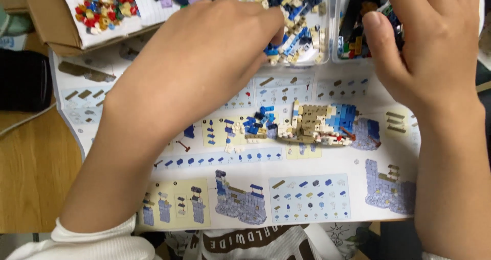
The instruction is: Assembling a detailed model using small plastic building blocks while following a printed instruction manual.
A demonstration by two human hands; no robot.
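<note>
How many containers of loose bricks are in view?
3, possibly more hidden: a cardboard box top left, a clear tray under the left hand, and another clear tray under the right hand.

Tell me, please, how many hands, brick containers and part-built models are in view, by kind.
Hands: 2, left hand and right hand
Clear brick trays: 2, middle tray and right tray
Cardboard box: 1
Part-built brick model: 1
Instruction sheet: 1
Total: 7
</note>
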